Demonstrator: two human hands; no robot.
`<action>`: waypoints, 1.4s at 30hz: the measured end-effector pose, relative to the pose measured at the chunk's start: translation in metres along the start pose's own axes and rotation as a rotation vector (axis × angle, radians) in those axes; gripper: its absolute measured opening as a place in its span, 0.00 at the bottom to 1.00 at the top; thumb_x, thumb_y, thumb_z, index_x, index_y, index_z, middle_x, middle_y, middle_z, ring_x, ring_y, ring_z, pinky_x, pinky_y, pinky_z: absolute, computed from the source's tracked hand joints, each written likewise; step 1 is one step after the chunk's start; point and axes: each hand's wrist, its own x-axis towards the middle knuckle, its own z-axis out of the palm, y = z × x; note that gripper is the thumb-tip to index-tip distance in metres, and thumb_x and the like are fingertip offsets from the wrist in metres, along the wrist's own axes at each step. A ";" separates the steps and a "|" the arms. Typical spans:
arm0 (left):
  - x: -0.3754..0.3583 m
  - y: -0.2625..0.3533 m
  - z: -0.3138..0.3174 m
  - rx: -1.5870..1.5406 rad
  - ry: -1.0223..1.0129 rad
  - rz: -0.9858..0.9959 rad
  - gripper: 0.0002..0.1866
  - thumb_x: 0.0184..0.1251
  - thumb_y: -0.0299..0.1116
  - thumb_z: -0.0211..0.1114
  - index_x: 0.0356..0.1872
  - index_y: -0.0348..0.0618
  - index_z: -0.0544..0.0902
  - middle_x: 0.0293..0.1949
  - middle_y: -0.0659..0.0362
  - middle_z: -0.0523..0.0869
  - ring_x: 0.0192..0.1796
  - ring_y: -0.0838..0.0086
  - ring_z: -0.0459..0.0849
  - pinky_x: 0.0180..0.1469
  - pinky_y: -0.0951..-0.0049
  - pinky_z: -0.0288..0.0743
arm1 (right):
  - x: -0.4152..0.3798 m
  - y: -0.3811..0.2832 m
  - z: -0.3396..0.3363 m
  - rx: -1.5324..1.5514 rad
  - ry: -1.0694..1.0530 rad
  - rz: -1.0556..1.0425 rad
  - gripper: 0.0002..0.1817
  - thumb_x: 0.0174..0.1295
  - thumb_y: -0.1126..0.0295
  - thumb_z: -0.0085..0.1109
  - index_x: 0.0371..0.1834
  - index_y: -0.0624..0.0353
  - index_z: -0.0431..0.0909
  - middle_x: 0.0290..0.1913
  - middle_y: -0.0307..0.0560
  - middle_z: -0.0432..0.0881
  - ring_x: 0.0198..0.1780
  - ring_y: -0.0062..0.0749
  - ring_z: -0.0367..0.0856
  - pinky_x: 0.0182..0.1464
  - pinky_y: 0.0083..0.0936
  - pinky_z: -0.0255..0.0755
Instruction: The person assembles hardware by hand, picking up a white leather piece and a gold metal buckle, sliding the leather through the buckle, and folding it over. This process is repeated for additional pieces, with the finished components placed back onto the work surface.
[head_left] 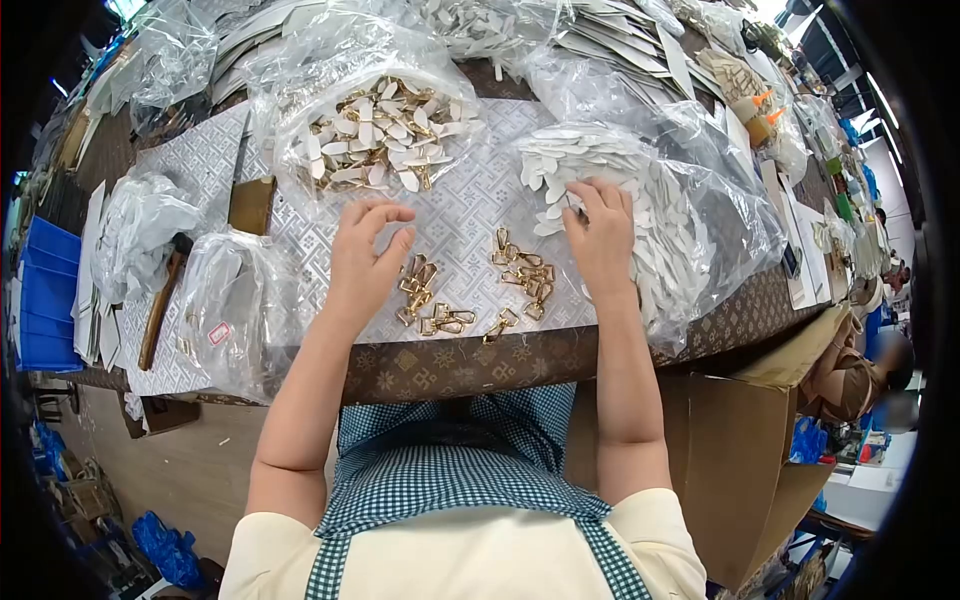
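Note:
My left hand (368, 252) hovers over the patterned sheet, thumb and fingers curved and apart, with nothing between them. Just below its fingers lie gold snap hooks (415, 285) in a loose cluster. My right hand (603, 235) reaches to the left edge of a heap of white strap tabs (665, 240) spilling from a clear bag. Its fingers are bent over the tabs, thumb and forefinger separated. A second group of gold snap hooks (525, 270) sits between my hands. Beyond my left hand, an open plastic bag holds white tabs fitted with gold hooks (385, 135).
A hammer (165, 300) and a plastic bag with a label (235, 320) lie at the left, near a blue bin (48, 295). Stacked grey sheets (630, 50) line the back. A cardboard box (735, 450) stands below the table's right edge, with a person (850, 375) beyond.

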 end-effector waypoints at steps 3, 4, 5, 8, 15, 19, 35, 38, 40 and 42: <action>-0.009 0.008 -0.009 0.028 -0.061 -0.094 0.08 0.62 0.29 0.69 0.41 0.41 0.86 0.42 0.55 0.83 0.48 0.62 0.80 0.49 0.65 0.75 | -0.007 -0.003 -0.003 -0.002 -0.133 -0.005 0.14 0.55 0.74 0.65 0.45 0.54 0.86 0.46 0.42 0.81 0.52 0.42 0.77 0.56 0.35 0.73; -0.012 0.009 -0.011 0.029 -0.092 -0.145 0.07 0.62 0.29 0.69 0.41 0.41 0.86 0.41 0.56 0.83 0.47 0.62 0.81 0.49 0.64 0.75 | -0.008 -0.002 0.000 -0.033 -0.154 -0.039 0.13 0.55 0.74 0.65 0.45 0.53 0.86 0.45 0.42 0.81 0.50 0.42 0.77 0.54 0.36 0.74; -0.016 0.010 -0.012 0.050 -0.097 -0.147 0.08 0.62 0.29 0.69 0.41 0.41 0.86 0.40 0.56 0.83 0.46 0.62 0.80 0.49 0.63 0.75 | -0.009 -0.002 0.001 -0.065 -0.174 -0.074 0.13 0.55 0.74 0.64 0.44 0.53 0.86 0.44 0.42 0.81 0.49 0.42 0.77 0.53 0.37 0.74; -0.025 0.007 -0.017 0.133 -0.104 -0.116 0.08 0.60 0.30 0.70 0.40 0.41 0.86 0.38 0.56 0.83 0.44 0.61 0.80 0.49 0.61 0.75 | -0.003 -0.007 -0.003 -0.161 -0.226 -0.067 0.13 0.54 0.75 0.64 0.44 0.51 0.87 0.43 0.42 0.80 0.50 0.43 0.77 0.53 0.37 0.74; -0.034 -0.003 -0.022 0.352 -0.141 0.039 0.12 0.56 0.29 0.70 0.42 0.41 0.87 0.39 0.54 0.82 0.45 0.57 0.79 0.49 0.61 0.75 | 0.016 -0.004 -0.007 -0.222 -0.409 -0.152 0.09 0.52 0.74 0.66 0.38 0.53 0.83 0.41 0.42 0.79 0.50 0.41 0.77 0.53 0.38 0.74; -0.035 -0.008 -0.027 0.305 -0.202 -0.043 0.12 0.59 0.28 0.70 0.44 0.40 0.86 0.41 0.53 0.82 0.44 0.59 0.81 0.49 0.63 0.76 | 0.031 -0.001 -0.017 -0.142 -0.587 -0.073 0.07 0.51 0.73 0.66 0.33 0.56 0.80 0.39 0.43 0.79 0.49 0.42 0.76 0.51 0.37 0.73; -0.027 0.005 -0.020 -0.170 -0.054 -0.478 0.07 0.63 0.27 0.70 0.37 0.36 0.82 0.35 0.60 0.85 0.35 0.74 0.85 0.37 0.74 0.79 | -0.032 -0.093 0.003 0.808 -0.233 0.170 0.07 0.71 0.72 0.59 0.47 0.64 0.80 0.32 0.40 0.84 0.32 0.15 0.79 0.34 0.15 0.71; -0.018 0.020 -0.014 -0.489 -0.079 -0.542 0.07 0.66 0.27 0.68 0.40 0.34 0.83 0.36 0.62 0.85 0.37 0.79 0.86 0.36 0.78 0.79 | -0.039 -0.111 0.015 0.804 -0.194 0.055 0.08 0.70 0.74 0.58 0.48 0.61 0.82 0.33 0.43 0.84 0.32 0.19 0.79 0.36 0.19 0.73; -0.014 0.028 -0.008 -0.523 -0.123 -0.514 0.08 0.72 0.27 0.63 0.45 0.34 0.85 0.36 0.60 0.86 0.38 0.79 0.87 0.35 0.81 0.80 | -0.039 -0.118 0.013 0.746 -0.237 0.089 0.09 0.66 0.75 0.59 0.48 0.60 0.80 0.35 0.46 0.85 0.36 0.28 0.85 0.38 0.25 0.76; -0.015 0.032 -0.004 -0.545 -0.151 -0.452 0.10 0.73 0.26 0.61 0.47 0.33 0.85 0.40 0.59 0.84 0.40 0.78 0.87 0.36 0.80 0.82 | -0.040 -0.122 0.019 0.704 -0.175 0.074 0.09 0.65 0.76 0.60 0.48 0.60 0.79 0.36 0.46 0.85 0.37 0.34 0.87 0.38 0.28 0.77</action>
